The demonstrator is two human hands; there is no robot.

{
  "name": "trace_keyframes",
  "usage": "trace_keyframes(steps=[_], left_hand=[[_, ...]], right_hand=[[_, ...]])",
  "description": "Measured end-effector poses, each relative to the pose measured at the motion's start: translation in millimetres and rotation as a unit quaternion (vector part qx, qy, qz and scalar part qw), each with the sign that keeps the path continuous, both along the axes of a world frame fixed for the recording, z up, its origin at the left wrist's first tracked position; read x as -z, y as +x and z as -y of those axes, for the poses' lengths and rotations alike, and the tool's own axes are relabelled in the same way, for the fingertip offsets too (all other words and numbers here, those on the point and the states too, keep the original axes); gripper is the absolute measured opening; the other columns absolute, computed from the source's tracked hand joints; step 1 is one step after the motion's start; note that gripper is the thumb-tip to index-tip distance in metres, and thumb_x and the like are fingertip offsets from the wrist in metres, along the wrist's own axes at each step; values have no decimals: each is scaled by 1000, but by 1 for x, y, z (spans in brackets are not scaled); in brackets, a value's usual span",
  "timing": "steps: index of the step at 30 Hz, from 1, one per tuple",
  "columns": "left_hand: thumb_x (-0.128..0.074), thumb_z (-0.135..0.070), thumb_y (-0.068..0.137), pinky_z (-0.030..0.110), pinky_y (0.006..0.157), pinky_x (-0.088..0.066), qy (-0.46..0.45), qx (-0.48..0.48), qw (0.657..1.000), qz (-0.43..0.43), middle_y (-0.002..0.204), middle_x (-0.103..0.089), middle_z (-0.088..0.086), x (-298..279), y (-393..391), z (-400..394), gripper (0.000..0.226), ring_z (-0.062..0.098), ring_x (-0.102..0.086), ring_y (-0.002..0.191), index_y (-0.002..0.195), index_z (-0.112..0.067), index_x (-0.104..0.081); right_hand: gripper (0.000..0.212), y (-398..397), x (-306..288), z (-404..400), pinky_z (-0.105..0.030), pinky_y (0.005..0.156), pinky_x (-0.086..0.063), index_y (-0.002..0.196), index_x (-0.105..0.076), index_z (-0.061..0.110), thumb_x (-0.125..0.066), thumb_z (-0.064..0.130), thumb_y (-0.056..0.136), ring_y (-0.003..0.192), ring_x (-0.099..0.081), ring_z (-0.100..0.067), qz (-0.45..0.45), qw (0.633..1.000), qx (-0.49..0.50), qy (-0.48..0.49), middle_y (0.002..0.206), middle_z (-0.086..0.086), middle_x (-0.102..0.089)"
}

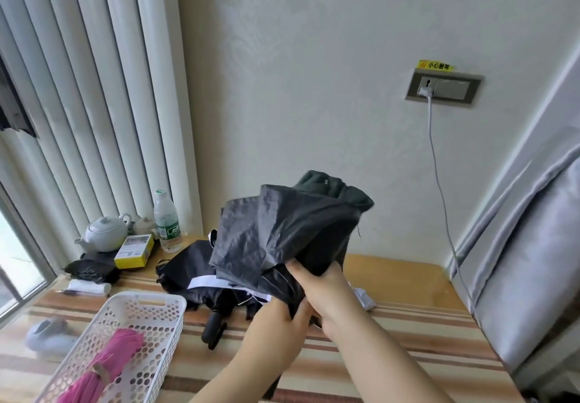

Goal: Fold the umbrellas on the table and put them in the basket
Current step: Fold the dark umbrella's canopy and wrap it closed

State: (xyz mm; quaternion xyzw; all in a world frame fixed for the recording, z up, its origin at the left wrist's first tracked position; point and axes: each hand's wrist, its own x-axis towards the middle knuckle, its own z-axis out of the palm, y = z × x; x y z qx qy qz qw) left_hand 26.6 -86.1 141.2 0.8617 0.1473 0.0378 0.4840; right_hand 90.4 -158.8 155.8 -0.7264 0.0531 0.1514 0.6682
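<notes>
Both hands hold a dark grey umbrella (282, 233) up above the striped table (392, 318), its loose canopy bunched and pointing away from the person. The left hand (279, 318) grips the lower folds with curled fingers, and the right hand (326, 289) clasps the fabric just beside it (the two hands touch). Behind them a black umbrella (194, 274) lies unfolded on the table, its handle toward the person. At the near left a white perforated basket (150, 311) holds a folded pink umbrella (106, 368). A white teapot (105, 233) and a water bottle (166, 220) stand by the wall.
</notes>
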Motion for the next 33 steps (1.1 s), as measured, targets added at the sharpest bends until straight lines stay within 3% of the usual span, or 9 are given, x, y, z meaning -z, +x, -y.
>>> trace_keyframes(steps=[4, 8, 10, 12, 16, 20, 24, 30, 33], left_hand=[[-38, -48, 97, 27, 70, -44, 48, 57, 997, -11, 83, -64, 4, 6, -4, -6, 35, 16, -59, 78, 97, -15, -50], [-48, -38, 97, 18, 59, -45, -127, 67, 990, -11, 69, -62, -9, -1, -4, -13, 18, 4, -59, 59, 95, -21, -55], [-50, -31, 97, 23, 57, -48, -264, 74, 960, -47, 73, -68, 1, -8, -1, -16, 24, 13, -65, 62, 101, -9, -60], [-50, -30, 97, 28, 58, -50, -334, 72, 938, -65, 79, -71, 9, -12, 0, -17, 28, 23, -67, 65, 100, -5, -61], [-60, -38, 88, 32, 62, -42, -352, 66, 931, -67, 67, -67, 8, -10, 1, -20, 36, 21, -51, 51, 94, -3, -58], [-55, -30, 93, 22, 50, -33, -341, 66, 937, -27, 72, -66, 12, -11, -1, -32, 28, 16, -37, 45, 82, -4, -58], [-50, -25, 96, 18, 43, -33, -333, 77, 940, -29, 64, -59, 13, -11, -4, -34, 29, 14, -35, 41, 83, 0, -54], [-56, -37, 92, 21, 47, -29, -338, 73, 937, -41, 72, -59, 17, -8, -7, -26, 36, 15, -31, 44, 92, -2, -52], [-56, -38, 92, 17, 45, -28, -298, 71, 951, -27, 65, -55, 10, -8, -7, -25, 32, 10, -32, 42, 86, -7, -54]], right_hand=[[51, -1, 17, 6, -43, 81, -58, 117, -59, 16, -83, 10, 73, 96, -70, -24, 28, 985, 48, 163, 104, -4, -74], [43, -5, 17, 14, -42, 75, -58, 112, -61, 13, -79, 0, 74, 93, -71, -26, 68, 977, 50, 198, 103, -8, -74], [53, -5, 18, 14, -40, 69, -58, 112, -59, 13, -83, 8, 65, 90, -72, -27, 80, 974, 50, 208, 104, -10, -73], [65, -4, 18, 16, -45, 76, -58, 116, -58, 12, -83, 16, 57, 96, -70, -28, 100, 970, 51, 217, 107, -9, -72], [72, -4, 10, 21, -38, 79, -58, 122, -56, 16, -90, 19, 59, 103, -68, -20, 114, 974, 14, 193, 112, -2, -71], [70, 3, -10, 49, -34, 95, -51, 128, -51, 27, -70, 53, 66, 111, -63, -14, 115, 984, -2, 135, 121, 4, -66], [46, 28, -36, 73, -30, 72, -57, 127, -46, 27, -68, 27, 87, 104, -65, -17, 129, 980, 46, 144, 115, 1, -64], [61, 51, -48, 64, -49, 78, -59, 105, -60, 25, -79, 49, 53, 89, -69, -19, 160, 980, 114, 21, 97, 4, -71], [62, 52, -51, 64, -48, 75, -60, 104, -62, 24, -78, 54, 52, 87, -70, -19, 182, 978, 97, -34, 94, 3, -72]])
